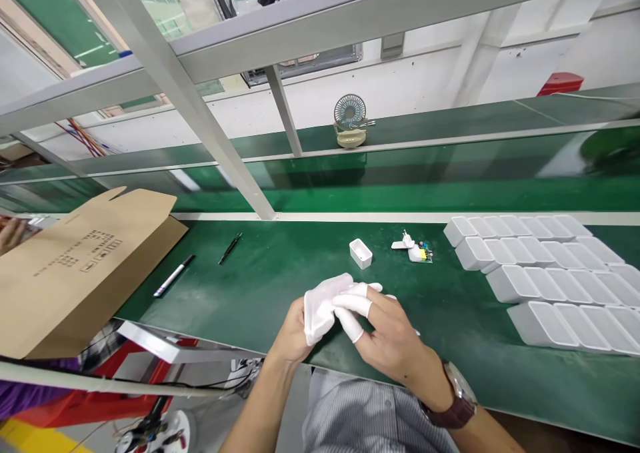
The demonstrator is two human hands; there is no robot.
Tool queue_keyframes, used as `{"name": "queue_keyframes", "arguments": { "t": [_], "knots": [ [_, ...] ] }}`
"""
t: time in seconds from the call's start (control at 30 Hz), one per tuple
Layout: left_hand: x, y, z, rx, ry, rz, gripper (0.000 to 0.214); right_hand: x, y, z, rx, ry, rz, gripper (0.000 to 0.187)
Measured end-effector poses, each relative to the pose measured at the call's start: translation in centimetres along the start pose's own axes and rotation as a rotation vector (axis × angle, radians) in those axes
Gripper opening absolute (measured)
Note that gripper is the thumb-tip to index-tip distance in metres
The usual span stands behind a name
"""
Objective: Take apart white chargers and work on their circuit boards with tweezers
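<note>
A white cloth glove (320,306) covers the fingers of my left hand (291,333), its loose cuff bunched near the base of the thumb. Those fingers are hidden under the cloth, so their pose does not show. My right hand (387,330) has white finger cots on its fingertips, and thumb and fingers close on the glove. Just beyond both hands stands a small open white plastic case (361,253). To its right lie a white plug piece (406,241) and a small circuit board (424,253) with a yellow component.
Rows of white plastic cases (545,320) fill the right side of the green table (280,260). At left are a marker pen (173,276), a thin black tool (231,248) and a cardboard box (100,253). A small fan (350,116) stands on the shelf behind. Another person's hand (11,233) shows far left.
</note>
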State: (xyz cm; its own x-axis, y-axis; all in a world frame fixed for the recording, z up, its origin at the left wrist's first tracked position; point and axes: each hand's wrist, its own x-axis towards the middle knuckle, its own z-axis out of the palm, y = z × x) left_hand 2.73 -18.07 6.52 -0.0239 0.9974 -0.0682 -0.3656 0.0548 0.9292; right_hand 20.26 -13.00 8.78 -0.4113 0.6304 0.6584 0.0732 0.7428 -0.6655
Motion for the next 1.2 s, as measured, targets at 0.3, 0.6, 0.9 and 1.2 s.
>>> {"name": "queue_keyframes", "arguments": {
  "t": [0.3, 0.6, 0.9, 1.2],
  "knots": [
    [0.1, 1.2, 1.3, -0.096, 0.145, -0.123, 0.031, 0.0, -0.4, -1.5, -0.063, 0.181, 0.252, 0.010],
    [0.7, 0.9, 4.0, -0.289, 0.250, -0.053, 0.033, -2.8, -0.8, 3.5, -0.251, -0.199, 0.112, 0.018],
    [3.2, 0.9, 3.7, -0.451, 0.632, 0.019, 0.033, -3.6, -1.9, 3.0, 0.180, -0.373, 0.321, 0.008],
    [2.7, 1.3, 4.7, -0.539, 0.190, -0.094, 0.034, -3.7, -1.2, 3.2, 0.186, -0.304, 0.331, 0.009]
  ]
}}
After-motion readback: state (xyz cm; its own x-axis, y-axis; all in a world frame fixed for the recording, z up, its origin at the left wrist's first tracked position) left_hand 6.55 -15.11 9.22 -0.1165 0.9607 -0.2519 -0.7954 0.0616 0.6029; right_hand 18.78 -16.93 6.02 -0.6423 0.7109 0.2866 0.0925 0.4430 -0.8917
